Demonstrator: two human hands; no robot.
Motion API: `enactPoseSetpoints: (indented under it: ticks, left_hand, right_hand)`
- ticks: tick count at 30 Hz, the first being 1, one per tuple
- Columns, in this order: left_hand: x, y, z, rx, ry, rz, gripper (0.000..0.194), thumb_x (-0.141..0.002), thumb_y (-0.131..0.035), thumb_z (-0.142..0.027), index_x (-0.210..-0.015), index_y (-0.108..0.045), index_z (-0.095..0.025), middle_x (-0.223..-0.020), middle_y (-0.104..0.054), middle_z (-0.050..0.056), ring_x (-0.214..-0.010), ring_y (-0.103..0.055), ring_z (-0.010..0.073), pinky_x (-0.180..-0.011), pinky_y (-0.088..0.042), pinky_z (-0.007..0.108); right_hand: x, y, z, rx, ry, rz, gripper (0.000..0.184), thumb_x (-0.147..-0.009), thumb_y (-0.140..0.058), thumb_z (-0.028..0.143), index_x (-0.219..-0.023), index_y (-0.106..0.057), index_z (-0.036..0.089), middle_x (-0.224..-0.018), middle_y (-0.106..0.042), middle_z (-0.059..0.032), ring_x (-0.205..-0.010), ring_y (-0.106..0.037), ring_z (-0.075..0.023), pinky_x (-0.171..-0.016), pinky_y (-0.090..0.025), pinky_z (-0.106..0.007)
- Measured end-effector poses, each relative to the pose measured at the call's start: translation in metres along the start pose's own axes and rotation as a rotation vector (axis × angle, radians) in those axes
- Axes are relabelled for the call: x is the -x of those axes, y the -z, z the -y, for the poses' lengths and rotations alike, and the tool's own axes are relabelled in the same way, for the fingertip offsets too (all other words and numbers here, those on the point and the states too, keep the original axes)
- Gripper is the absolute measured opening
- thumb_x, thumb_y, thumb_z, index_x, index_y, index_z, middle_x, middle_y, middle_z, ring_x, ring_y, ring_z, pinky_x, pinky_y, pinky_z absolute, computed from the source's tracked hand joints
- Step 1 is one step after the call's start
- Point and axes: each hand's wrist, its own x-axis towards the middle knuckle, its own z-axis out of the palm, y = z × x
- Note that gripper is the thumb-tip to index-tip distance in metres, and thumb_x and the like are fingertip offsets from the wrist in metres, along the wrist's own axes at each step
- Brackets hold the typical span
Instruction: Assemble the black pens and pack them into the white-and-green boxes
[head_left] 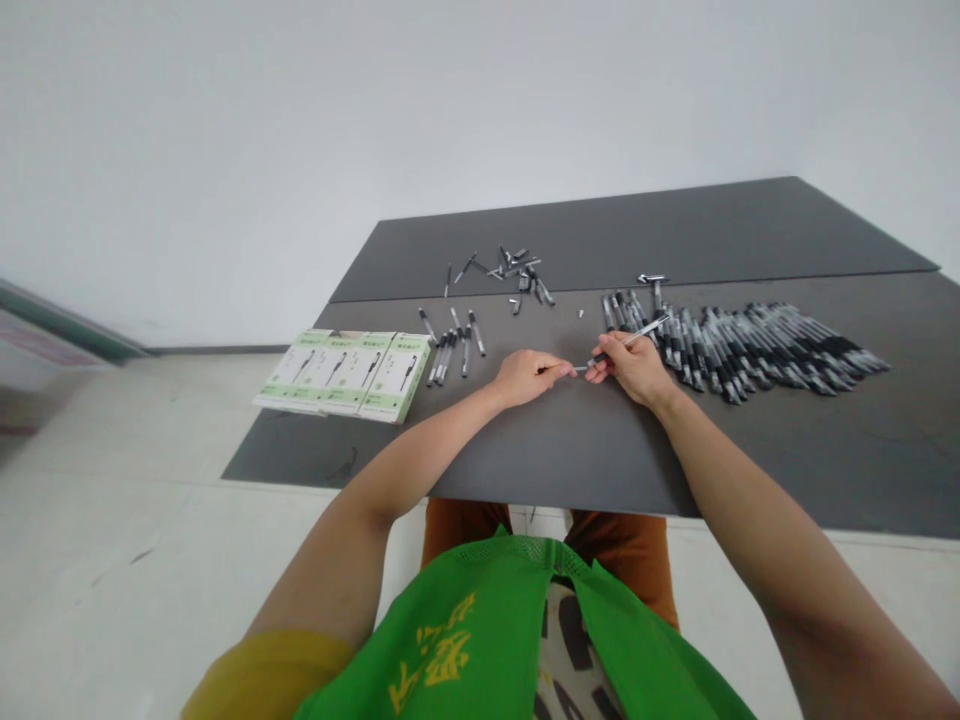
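My right hand (631, 366) is closed around a clear-barrelled pen (646, 330) with a black grip, its back end slanting up to the right. The pen's narrow front end points left, toward my left hand (526, 377). Thumb and fingertips of that hand pinch the small greyish pen tip (580, 369), so both hands meet at the front of the pen. Whether the tip is joined to the barrel is too small to tell. Just right of my right hand lies a broad pile of similar pens (765, 345).
Green-and-white pen boxes (341, 372) lie side by side at the table's left. Several short pen barrels (446, 355) rest beside them. Farther back is a scatter of black and clear pen parts (523, 268). The grey table (570, 450) ends close to my body.
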Motion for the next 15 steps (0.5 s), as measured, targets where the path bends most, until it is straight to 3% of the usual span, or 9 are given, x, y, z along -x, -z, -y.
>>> enactPoseSetpoints:
  ticks: [10, 15]
  left_hand:
    - [-0.001, -0.002, 0.003, 0.021, -0.007, 0.004, 0.036, -0.094, -0.046, -0.043, -0.102, -0.076, -0.025, -0.066, -0.068, -0.002, -0.064, -0.058, 0.0108, -0.062, -0.037, 0.021]
    - [-0.002, 0.003, 0.005, 0.024, -0.067, 0.012, 0.039, -0.099, -0.037, -0.035, -0.098, -0.072, -0.019, -0.066, -0.064, -0.001, -0.065, -0.058, 0.0108, -0.067, -0.041, 0.022]
  right_hand:
    - [0.001, 0.001, -0.002, 0.058, 0.006, 0.059, 0.047, -0.065, -0.079, 0.059, -0.068, -0.061, 0.016, -0.049, -0.063, -0.0031, -0.048, -0.067, -0.0182, -0.044, -0.056, -0.025]
    - [0.008, -0.008, 0.003, 0.077, 0.047, 0.026, 0.042, -0.062, -0.084, 0.051, -0.073, -0.063, 0.016, -0.062, -0.070, -0.0050, -0.057, -0.071, -0.0174, -0.055, -0.062, -0.027]
